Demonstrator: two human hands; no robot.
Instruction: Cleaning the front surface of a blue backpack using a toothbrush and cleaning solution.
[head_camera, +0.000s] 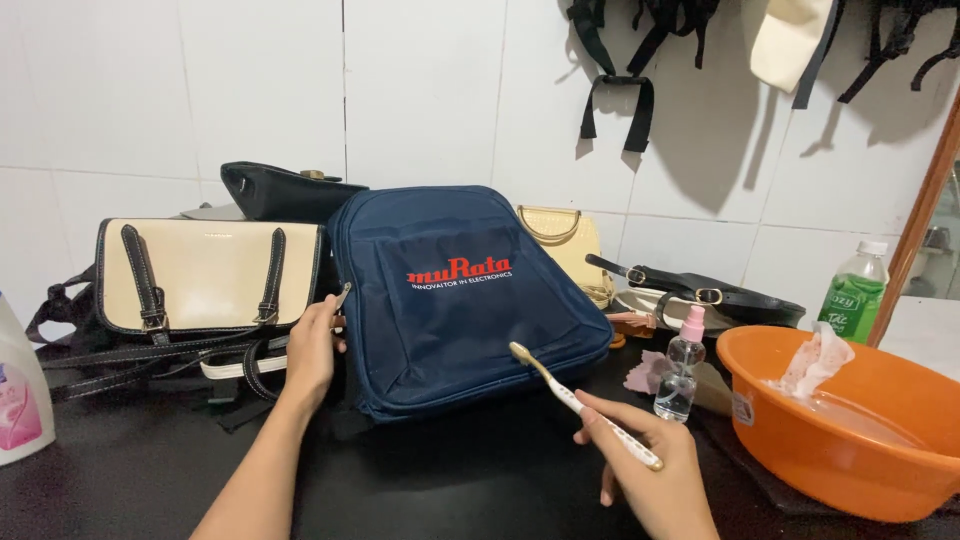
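My left hand (312, 350) reaches in from the near left, forearm running up and slightly right, and rests against the left edge of the navy backpack (462, 295). Fingers curled together on the bag's side, next to a zipper pull; whether they pinch the pull itself I cannot tell.

My right hand (650, 465) comes in from the near right, fingers closed around the handle of a white toothbrush (580, 405). Brush long axis runs diagonally: handle end near and right, in my grip; bristle head far and left, touching the backpack's lower right front panel. Head is yellowish.

Backpack lies at the centre of the dark table (120, 480), propped back toward the white tiled wall, front face toward me, red lettering on the front. Long axis runs near to far, top end far.

Left of the backpack: cream handbag with black straps (205, 272), touching or just beside my left hand. A black bag (285, 190) sits behind it. Far right of the backpack: a yellow handbag (565, 240), partly hidden. Right: small clear spray bottle with pink cap (682, 368), near my right hand; orange basin (850, 440) holding water and a cloth; green bottle (855, 292) beyond it.
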